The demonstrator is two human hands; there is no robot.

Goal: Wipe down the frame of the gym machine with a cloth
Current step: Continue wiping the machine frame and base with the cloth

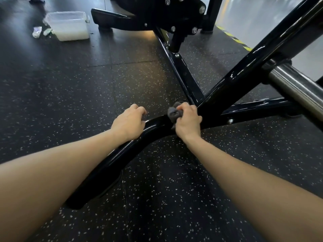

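The gym machine's glossy black frame [108, 165] runs low along the floor, with a curved base tube from lower left to the centre, where several tubes meet. My right hand [187, 120] is shut on a bunched grey cloth [173, 112] and presses it on the base tube at that junction. My left hand [128, 123] rests on top of the same tube a little to the left, fingers curled, holding nothing. A thick diagonal black tube [253, 62] rises to the upper right.
A translucent plastic tub [69, 26] with milky liquid stands on the speckled rubber floor [61, 102] at upper left, small wrapped items [37, 31] beside it. A steel weight peg [295, 86] sticks out at right. Yellow-black floor tape [232, 37] runs at the far right.
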